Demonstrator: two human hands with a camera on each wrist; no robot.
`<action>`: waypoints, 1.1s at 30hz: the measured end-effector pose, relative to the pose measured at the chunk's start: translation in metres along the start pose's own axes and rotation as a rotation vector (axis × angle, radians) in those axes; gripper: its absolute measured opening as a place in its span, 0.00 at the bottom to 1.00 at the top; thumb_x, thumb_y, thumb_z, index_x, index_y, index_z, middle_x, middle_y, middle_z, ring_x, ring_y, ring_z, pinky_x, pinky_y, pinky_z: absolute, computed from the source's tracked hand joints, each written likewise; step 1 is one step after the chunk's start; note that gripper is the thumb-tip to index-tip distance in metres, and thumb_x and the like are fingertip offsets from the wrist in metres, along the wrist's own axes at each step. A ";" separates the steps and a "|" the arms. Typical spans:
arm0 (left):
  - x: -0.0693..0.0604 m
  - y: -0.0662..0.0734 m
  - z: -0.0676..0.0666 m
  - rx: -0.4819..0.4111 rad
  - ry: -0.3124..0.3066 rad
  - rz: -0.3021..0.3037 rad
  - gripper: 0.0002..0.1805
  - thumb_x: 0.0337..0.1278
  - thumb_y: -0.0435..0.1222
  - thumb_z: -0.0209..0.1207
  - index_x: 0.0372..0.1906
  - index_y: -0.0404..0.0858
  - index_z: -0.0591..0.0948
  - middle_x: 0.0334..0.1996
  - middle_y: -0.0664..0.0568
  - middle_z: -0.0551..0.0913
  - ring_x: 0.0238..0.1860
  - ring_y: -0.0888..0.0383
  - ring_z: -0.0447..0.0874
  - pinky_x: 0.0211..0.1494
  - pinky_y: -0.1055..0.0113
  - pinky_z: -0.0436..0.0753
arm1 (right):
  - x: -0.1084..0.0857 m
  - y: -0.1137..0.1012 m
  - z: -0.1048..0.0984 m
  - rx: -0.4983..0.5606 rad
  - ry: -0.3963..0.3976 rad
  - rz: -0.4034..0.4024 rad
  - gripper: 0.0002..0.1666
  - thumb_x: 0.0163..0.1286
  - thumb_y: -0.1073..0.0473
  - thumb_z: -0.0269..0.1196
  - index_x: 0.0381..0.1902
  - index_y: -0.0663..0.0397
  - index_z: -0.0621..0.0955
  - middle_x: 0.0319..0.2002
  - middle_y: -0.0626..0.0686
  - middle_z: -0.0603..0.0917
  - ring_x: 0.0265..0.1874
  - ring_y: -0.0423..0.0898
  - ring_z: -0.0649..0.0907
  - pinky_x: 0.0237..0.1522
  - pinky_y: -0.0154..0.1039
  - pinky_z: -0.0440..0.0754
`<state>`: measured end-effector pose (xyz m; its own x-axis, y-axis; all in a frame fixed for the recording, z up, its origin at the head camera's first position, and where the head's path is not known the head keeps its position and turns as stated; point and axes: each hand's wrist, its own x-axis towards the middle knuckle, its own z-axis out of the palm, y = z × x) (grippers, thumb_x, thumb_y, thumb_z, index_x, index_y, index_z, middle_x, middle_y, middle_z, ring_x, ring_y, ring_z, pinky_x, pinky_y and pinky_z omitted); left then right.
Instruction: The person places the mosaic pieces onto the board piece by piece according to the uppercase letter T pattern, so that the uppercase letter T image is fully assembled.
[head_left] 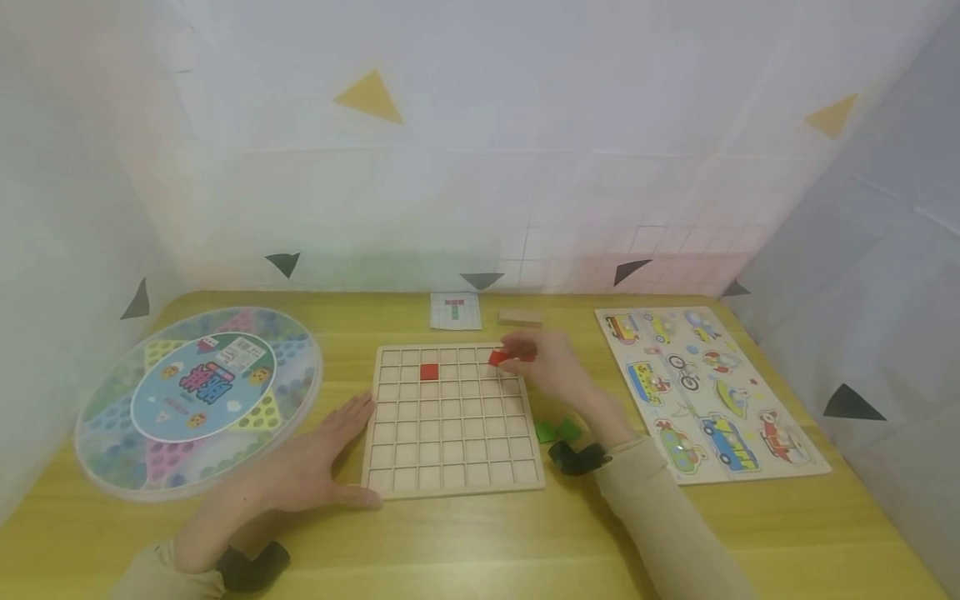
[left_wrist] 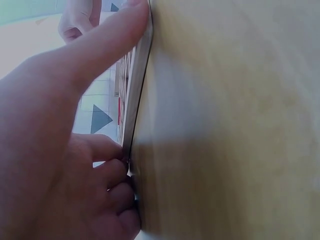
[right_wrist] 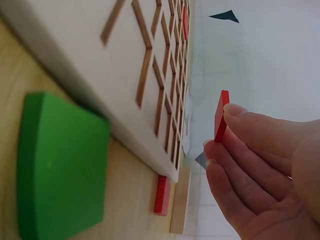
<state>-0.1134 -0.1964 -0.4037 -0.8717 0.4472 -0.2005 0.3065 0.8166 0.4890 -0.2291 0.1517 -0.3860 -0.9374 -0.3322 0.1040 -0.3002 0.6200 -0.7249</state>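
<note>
A wooden grid board (head_left: 453,467) lies flat on the table, with one red square tile (head_left: 429,372) in its upper left part. My right hand (head_left: 551,367) pinches another red tile (right_wrist: 220,116) between thumb and fingers, raised over the board's upper right corner. My left hand (head_left: 311,467) rests spread on the table, its thumb and fingers touching the board's left and lower left edges; in the left wrist view the hand (left_wrist: 75,120) lies along the board's side. Green tiles (head_left: 568,430) lie right of the board. Another red tile (right_wrist: 162,196) sits beside the board's edge in the right wrist view.
Behind the board are a small card (head_left: 455,321) with a coloured T pattern and a wooden block (head_left: 520,317). A round game board (head_left: 112,471) lies at the left, and a picture puzzle board (head_left: 787,400) at the right. Pale walls surround the table.
</note>
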 end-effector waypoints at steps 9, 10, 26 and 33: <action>-0.002 -0.003 -0.002 -0.015 0.002 0.030 0.69 0.40 0.73 0.64 0.81 0.42 0.46 0.81 0.44 0.42 0.79 0.36 0.43 0.77 0.37 0.52 | 0.000 -0.008 0.004 0.004 -0.016 -0.028 0.23 0.65 0.60 0.70 0.57 0.62 0.82 0.47 0.53 0.89 0.47 0.49 0.86 0.53 0.47 0.84; -0.002 -0.003 -0.002 -0.018 0.003 0.034 0.69 0.40 0.73 0.64 0.81 0.41 0.46 0.81 0.43 0.42 0.79 0.36 0.43 0.77 0.37 0.52 | 0.001 -0.008 0.005 0.004 -0.017 -0.032 0.23 0.64 0.60 0.70 0.56 0.62 0.83 0.47 0.53 0.89 0.47 0.49 0.86 0.53 0.47 0.85; 0.000 -0.004 -0.003 -0.016 -0.007 0.041 0.69 0.41 0.72 0.63 0.81 0.42 0.46 0.81 0.44 0.41 0.78 0.34 0.43 0.77 0.36 0.52 | 0.007 -0.021 0.012 0.046 -0.051 -0.038 0.24 0.64 0.60 0.71 0.58 0.61 0.82 0.48 0.52 0.89 0.49 0.49 0.86 0.54 0.46 0.85; -0.001 -0.003 -0.004 -0.029 -0.009 0.044 0.68 0.41 0.72 0.64 0.81 0.41 0.46 0.81 0.44 0.41 0.78 0.34 0.43 0.77 0.35 0.52 | 0.009 -0.026 0.019 0.063 -0.061 -0.022 0.25 0.65 0.57 0.71 0.58 0.59 0.82 0.48 0.49 0.88 0.49 0.48 0.86 0.53 0.46 0.85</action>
<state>-0.1151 -0.2007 -0.4019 -0.8540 0.4859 -0.1857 0.3331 0.7850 0.5222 -0.2267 0.1190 -0.3785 -0.9176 -0.3894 0.0798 -0.3071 0.5670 -0.7643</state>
